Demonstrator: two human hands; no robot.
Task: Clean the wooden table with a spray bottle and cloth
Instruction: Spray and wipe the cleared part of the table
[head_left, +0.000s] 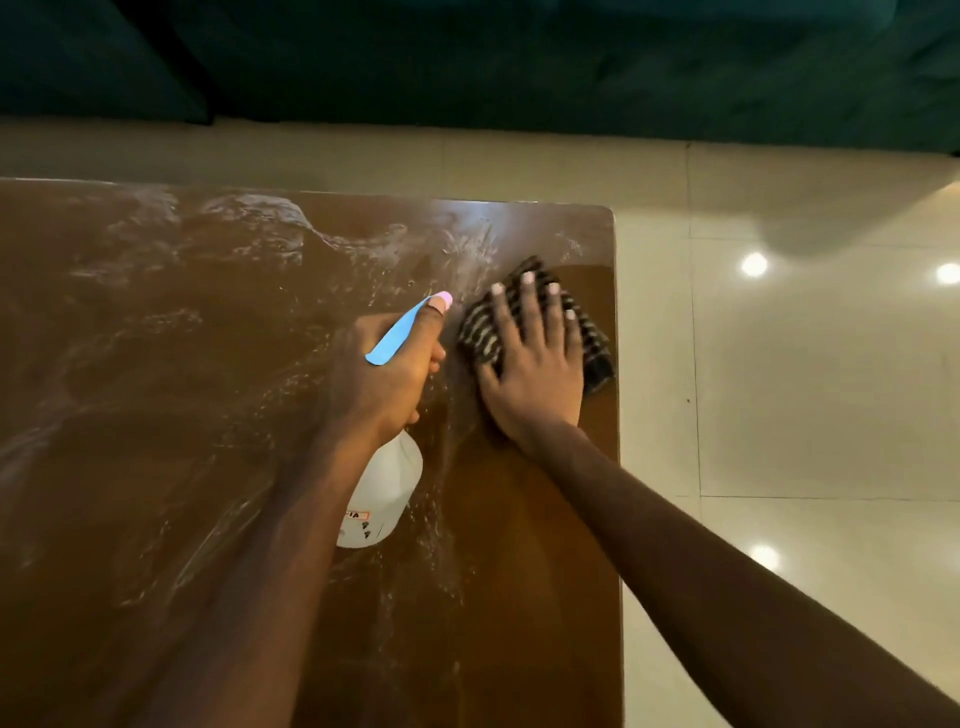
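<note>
The brown wooden table (156, 364) fills the left and middle of the head view, streaked with white wet spray marks. My left hand (384, 369) is closed around a white spray bottle (387, 493) with a light blue trigger head, held just above the table. My right hand (535, 358) lies flat, fingers spread, pressing a dark black-and-white checked cloth (480, 332) onto the table near its far right corner. The two hands are close together, side by side.
The table's right edge (617, 415) drops to a glossy cream tiled floor (805, 415) with light reflections. A dark green sofa (519, 67) runs along the far side beyond the table.
</note>
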